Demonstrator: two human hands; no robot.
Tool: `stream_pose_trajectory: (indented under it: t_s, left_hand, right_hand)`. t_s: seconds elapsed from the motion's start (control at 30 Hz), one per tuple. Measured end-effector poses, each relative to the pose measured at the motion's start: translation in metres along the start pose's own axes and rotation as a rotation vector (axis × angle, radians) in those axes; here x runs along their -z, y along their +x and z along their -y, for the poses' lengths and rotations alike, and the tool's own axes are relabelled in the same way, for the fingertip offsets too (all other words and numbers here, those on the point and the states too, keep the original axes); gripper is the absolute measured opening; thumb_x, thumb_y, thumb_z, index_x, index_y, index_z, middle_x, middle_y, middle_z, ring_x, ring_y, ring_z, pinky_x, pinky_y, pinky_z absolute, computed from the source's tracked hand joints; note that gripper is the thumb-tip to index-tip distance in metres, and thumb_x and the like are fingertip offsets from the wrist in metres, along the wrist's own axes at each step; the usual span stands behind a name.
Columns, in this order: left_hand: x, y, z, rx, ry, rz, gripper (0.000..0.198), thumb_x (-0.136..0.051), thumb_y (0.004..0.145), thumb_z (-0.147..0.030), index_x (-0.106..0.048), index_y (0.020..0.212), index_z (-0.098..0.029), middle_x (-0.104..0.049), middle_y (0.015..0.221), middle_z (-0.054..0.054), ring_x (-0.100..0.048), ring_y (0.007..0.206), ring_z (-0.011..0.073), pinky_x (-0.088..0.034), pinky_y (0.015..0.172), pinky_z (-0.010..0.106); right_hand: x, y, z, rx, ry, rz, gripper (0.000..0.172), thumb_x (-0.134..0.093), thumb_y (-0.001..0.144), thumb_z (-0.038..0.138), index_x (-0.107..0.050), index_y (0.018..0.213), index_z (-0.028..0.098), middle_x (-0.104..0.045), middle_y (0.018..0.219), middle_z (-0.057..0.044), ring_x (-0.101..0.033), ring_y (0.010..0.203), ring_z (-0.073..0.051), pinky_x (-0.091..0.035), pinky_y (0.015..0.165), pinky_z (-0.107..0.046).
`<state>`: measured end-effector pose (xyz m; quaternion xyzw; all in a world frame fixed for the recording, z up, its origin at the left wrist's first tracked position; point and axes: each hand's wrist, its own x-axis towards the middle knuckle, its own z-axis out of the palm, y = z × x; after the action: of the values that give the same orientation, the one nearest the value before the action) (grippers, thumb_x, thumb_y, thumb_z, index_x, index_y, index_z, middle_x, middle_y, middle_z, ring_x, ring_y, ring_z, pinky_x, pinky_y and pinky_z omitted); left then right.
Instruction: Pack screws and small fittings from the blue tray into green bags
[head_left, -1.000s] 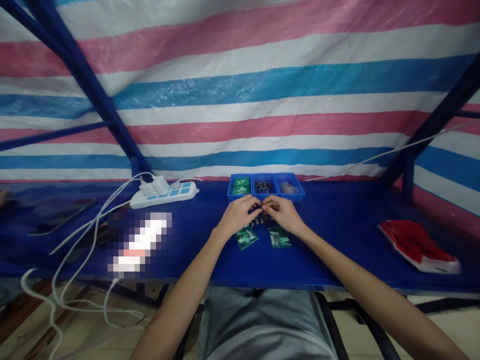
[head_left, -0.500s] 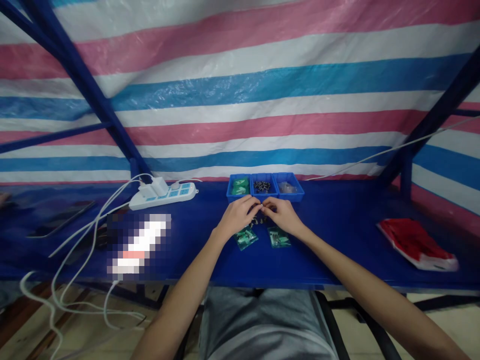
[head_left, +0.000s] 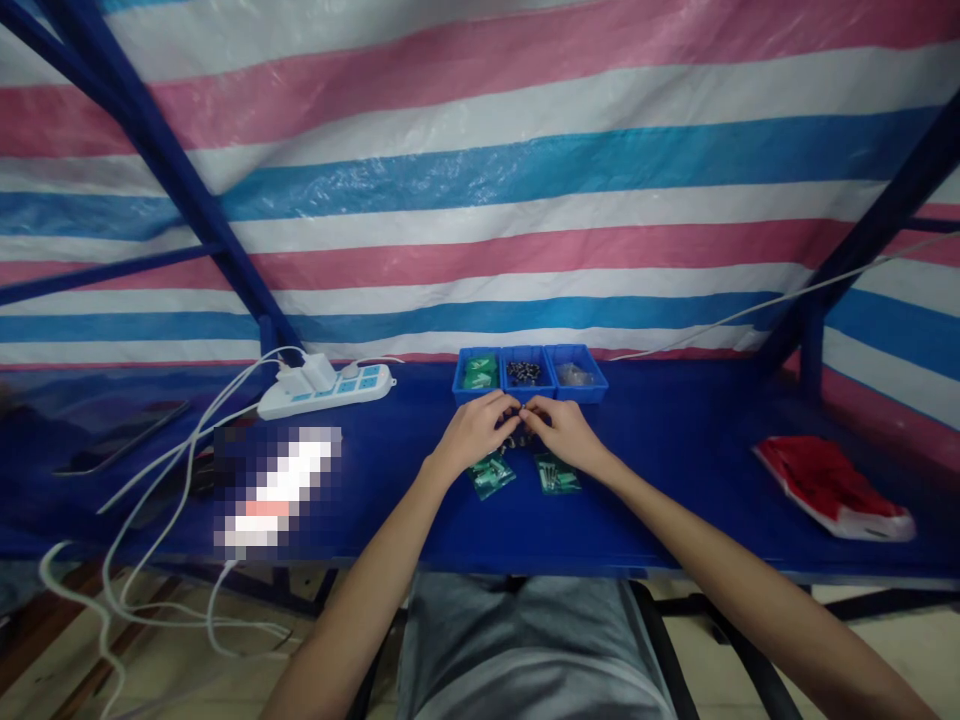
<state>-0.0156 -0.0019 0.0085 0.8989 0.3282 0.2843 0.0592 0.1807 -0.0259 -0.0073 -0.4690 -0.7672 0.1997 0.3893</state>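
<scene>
My left hand and my right hand meet fingertip to fingertip just in front of the blue bins. Both are closed in a pinch; whatever sits between the fingertips is too small to make out. Below the fingers lie a few small dark metal pieces, partly hidden by the hands. A green packet rests under my left wrist, and another green packet, with screw-like pieces showing in it, lies by my right wrist.
Three joined blue bins hold green packets, small dark metal parts and clear pieces. Leftward are a white power strip with cables, a blurred-out bright object and a dark flat device. A red package lies right.
My hands stay together in nearly the same place, with only slight movement at the fingertips. The bins and packets have not moved.
</scene>
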Motion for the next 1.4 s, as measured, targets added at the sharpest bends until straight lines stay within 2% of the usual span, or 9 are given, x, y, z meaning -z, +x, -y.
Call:
stream_pose_trajectory:
  t_s: [0.23, 0.43, 0.63, 0.8, 0.93, 1.1, 1.27, 1.4]
  left_hand:
    - [0.001, 0.0007, -0.0018, -0.016, -0.002, 0.001, 0.023, -0.043, 0.103, -0.032, -0.063, 0.103, -0.019, -0.064, 0.099, 0.005, -0.062, 0.085, 0.0169, -0.047, 0.074, 0.028]
    - [-0.0004, -0.0002, -0.0017, -0.01, 0.012, 0.002, 0.022, -0.042, 0.103, -0.03, -0.061, 0.102, -0.019, -0.064, 0.097, 0.005, -0.062, 0.084, 0.0168, -0.047, 0.074, 0.027]
    - [-0.0005, 0.0004, -0.0024, 0.003, 0.002, -0.005, 0.025, -0.041, 0.104, -0.033, -0.062, 0.103, -0.02, -0.064, 0.096, 0.005, -0.063, 0.086, 0.0178, -0.048, 0.076, 0.028]
    - [0.0003, 0.0011, -0.003, 0.027, -0.023, -0.015, 0.026, -0.042, 0.103, -0.035, -0.063, 0.105, -0.02, -0.066, 0.099, 0.005, -0.064, 0.089, 0.0182, -0.05, 0.079, 0.029]
    - [0.0022, 0.0016, -0.0051, 0.035, -0.037, -0.038, 0.025, -0.042, 0.104, -0.035, -0.061, 0.112, -0.022, -0.065, 0.106, 0.005, -0.064, 0.093, 0.0181, -0.05, 0.082, 0.029]
    - [0.0025, 0.0015, -0.0046, 0.001, -0.046, -0.034, 0.025, -0.04, 0.104, -0.028, -0.061, 0.115, -0.023, -0.064, 0.11, 0.005, -0.064, 0.098, 0.0181, -0.05, 0.087, 0.03]
    - [0.0011, 0.0009, -0.0007, 0.0, -0.023, 0.003, 0.02, -0.047, 0.1, -0.025, -0.062, 0.112, -0.021, -0.064, 0.109, 0.006, -0.064, 0.094, 0.0186, -0.05, 0.079, 0.029]
    - [0.0006, 0.0008, -0.0003, -0.004, 0.004, 0.01, 0.018, -0.048, 0.1, -0.028, -0.062, 0.108, -0.02, -0.063, 0.105, 0.006, -0.063, 0.088, 0.0177, -0.049, 0.074, 0.028]
  right_hand:
    - [0.0057, 0.0011, -0.0004, 0.027, -0.035, 0.033, 0.031, -0.045, 0.101, 0.034, -0.064, 0.08, 0.021, -0.071, 0.072, -0.002, -0.065, 0.067, -0.018, -0.042, 0.063, -0.026]
    - [0.0061, 0.001, 0.0023, 0.02, -0.039, -0.031, 0.018, -0.051, 0.097, 0.031, -0.066, 0.098, 0.021, -0.072, 0.078, -0.002, -0.067, 0.071, -0.019, -0.043, 0.067, -0.027]
    - [0.0057, 0.0011, 0.0017, 0.068, -0.051, -0.027, 0.02, -0.048, 0.096, 0.024, -0.067, 0.102, 0.021, -0.073, 0.083, -0.003, -0.067, 0.075, -0.02, -0.044, 0.07, -0.028]
    - [0.004, 0.0009, -0.0006, 0.059, -0.04, 0.004, 0.013, -0.054, 0.093, 0.024, -0.066, 0.091, 0.021, -0.071, 0.078, -0.002, -0.066, 0.071, -0.019, -0.043, 0.067, -0.027]
    - [0.0029, 0.001, -0.0015, 0.029, -0.003, 0.026, 0.015, -0.054, 0.094, 0.027, -0.063, 0.084, 0.021, -0.068, 0.069, -0.001, -0.063, 0.063, -0.018, -0.042, 0.062, -0.027]
    - [0.0033, 0.0011, -0.0007, -0.042, 0.114, 0.039, 0.017, -0.054, 0.093, 0.031, -0.063, 0.082, 0.021, -0.068, 0.068, 0.0, -0.065, 0.06, -0.017, -0.045, 0.06, -0.026]
    - [0.0061, 0.0004, 0.0046, -0.029, 0.083, 0.011, 0.021, -0.055, 0.094, 0.034, -0.063, 0.08, 0.021, -0.066, 0.064, 0.001, -0.063, 0.058, -0.017, -0.044, 0.06, -0.026]
    - [0.0064, -0.0001, 0.0072, 0.006, 0.068, -0.054, 0.016, -0.058, 0.093, 0.033, -0.063, 0.085, 0.021, -0.067, 0.069, 0.0, -0.064, 0.063, -0.017, -0.044, 0.062, -0.026]
